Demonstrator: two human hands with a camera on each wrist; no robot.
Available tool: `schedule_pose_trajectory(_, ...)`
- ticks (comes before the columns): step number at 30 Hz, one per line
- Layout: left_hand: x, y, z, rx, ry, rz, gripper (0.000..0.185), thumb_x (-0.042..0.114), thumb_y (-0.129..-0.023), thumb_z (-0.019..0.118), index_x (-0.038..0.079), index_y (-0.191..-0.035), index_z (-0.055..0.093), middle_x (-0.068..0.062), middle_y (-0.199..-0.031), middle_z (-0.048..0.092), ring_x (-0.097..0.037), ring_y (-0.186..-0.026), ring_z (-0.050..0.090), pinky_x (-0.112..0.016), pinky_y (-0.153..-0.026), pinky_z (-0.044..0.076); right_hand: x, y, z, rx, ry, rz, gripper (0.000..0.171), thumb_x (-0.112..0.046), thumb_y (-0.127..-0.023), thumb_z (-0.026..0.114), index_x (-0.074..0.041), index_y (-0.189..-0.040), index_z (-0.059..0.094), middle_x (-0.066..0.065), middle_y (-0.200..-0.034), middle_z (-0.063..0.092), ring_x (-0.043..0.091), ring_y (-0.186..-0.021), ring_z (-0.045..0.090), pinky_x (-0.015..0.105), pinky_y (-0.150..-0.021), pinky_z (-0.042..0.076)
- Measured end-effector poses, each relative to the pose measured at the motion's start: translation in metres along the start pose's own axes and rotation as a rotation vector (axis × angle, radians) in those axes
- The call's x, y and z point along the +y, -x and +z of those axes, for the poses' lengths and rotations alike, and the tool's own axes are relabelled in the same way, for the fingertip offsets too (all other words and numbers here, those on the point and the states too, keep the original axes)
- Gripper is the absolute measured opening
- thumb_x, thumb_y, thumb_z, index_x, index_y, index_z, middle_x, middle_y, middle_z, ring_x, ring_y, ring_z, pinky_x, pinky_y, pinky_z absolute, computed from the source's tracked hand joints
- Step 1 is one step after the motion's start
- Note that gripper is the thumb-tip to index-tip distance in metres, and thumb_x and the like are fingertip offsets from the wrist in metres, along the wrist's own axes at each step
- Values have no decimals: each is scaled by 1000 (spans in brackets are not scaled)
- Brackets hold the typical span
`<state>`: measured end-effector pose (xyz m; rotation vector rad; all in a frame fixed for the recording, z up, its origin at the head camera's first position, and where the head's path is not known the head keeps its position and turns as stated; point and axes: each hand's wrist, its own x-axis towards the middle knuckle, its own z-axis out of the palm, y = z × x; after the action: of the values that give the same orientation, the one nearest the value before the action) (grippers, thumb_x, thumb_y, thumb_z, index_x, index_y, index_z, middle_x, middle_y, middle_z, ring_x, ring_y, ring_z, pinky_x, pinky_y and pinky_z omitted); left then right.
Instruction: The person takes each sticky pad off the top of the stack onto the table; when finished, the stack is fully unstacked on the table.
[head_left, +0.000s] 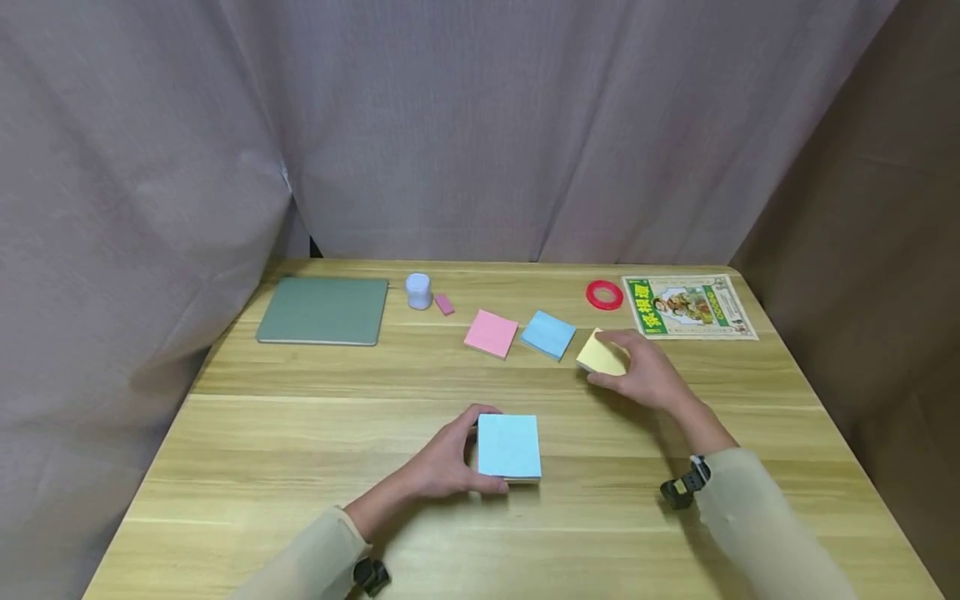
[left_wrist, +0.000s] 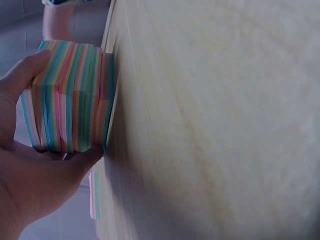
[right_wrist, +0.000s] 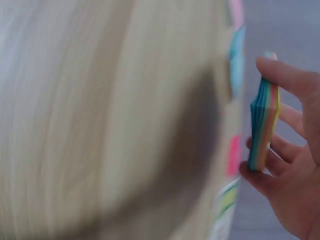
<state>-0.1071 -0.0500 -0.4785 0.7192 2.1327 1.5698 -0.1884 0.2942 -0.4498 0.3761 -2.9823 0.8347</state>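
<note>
My left hand (head_left: 448,457) grips a stack of sticky note pads (head_left: 508,446) with a light blue top sheet, thumb on the near side and fingers on the far side. In the left wrist view the stack (left_wrist: 65,100) shows many coloured layers, slightly uneven, low against the tabletop. Farther right, my right hand (head_left: 643,372) pinches a thinner sticky note pad (head_left: 602,354) with a yellow top. The right wrist view shows this pad (right_wrist: 265,125) held by its edges, apart from the table. Left of it lie a blue pad (head_left: 549,335) and a pink pad (head_left: 491,333).
Along the back of the wooden table (head_left: 247,467) are a green notebook (head_left: 324,311), a small whitish container (head_left: 418,291), a pink eraser-like block (head_left: 445,304), a red tape ring (head_left: 604,295) and a printed booklet (head_left: 688,307). Grey curtains (head_left: 450,125) hang behind and beside the table.
</note>
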Motion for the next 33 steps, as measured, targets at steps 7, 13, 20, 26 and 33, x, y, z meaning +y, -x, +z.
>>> schedule_pose_trajectory(7, 0, -2, 0, -2, -19, -13, 87, 22, -67, 91, 23, -138, 42, 7, -121, 58, -15, -110, 56, -41, -100, 38, 44, -12, 6, -2, 63, 57, 69, -34, -80, 81, -2, -135, 54, 26, -141, 45, 47, -127, 40, 63, -102, 30)
schedule_pose_trajectory(13, -1, -2, 0, 0, -16, -12, 86, 20, -67, 92, 22, -137, 42, 7, -121, 59, -15, -110, 56, -41, -101, 37, 51, -17, 10, -32, 84, 18, 62, -33, -82, 78, -3, -133, 57, 27, -143, 42, 49, -130, 36, 63, -105, 27)
schedule_pose_trajectory(20, -2, -1, 0, 5, -18, -16, 86, 21, -67, 92, 23, -137, 42, 7, -122, 58, -15, -112, 56, -43, -102, 37, 45, -18, 8, -77, 152, -15, 65, -35, -86, 75, -1, -137, 53, 31, -145, 37, 50, -132, 32, 65, -105, 26)
schedule_pose_trajectory(26, -2, -1, 0, 1, -9, -9, 86, 21, -67, 92, 22, -137, 42, 7, -121, 58, -15, -110, 56, -44, -100, 39, 8, -12, -1, -79, 191, -86, 66, -36, -88, 73, -4, -141, 49, 27, -150, 33, 49, -135, 29, 67, -104, 26)
schedule_pose_trajectory(33, -3, -2, -1, -8, -1, -2, 87, 22, -66, 92, 23, -137, 42, 8, -120, 58, -13, -109, 56, -41, -99, 39, -73, 11, 3, -194, 30, -251, 61, -44, -90, 69, -14, -141, 53, 14, -150, 40, 36, -137, 34, 58, -107, 31)
